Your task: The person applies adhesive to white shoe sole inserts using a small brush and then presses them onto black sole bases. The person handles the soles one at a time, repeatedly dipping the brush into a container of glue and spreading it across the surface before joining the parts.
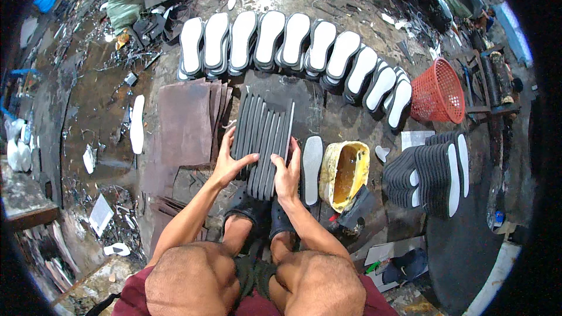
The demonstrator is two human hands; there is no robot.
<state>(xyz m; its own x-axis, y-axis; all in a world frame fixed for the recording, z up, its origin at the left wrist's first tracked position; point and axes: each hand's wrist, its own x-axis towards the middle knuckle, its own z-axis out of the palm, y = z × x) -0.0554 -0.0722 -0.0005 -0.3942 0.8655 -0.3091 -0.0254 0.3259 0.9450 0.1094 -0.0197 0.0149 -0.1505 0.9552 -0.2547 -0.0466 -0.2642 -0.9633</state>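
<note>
Head view: left hand (229, 162), right hand (288, 177); fingers clamped on flat, straight-edged dark slabs (261, 140)

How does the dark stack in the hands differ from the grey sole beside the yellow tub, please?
The dark stack has several pieces; the grey sole is single. The stack's pieces show their edges between the left hand and right hand; the sole lies flat beside the yellow tub. The stack looks mostly black; the sole's face is light grey. Both are elongated.
</note>
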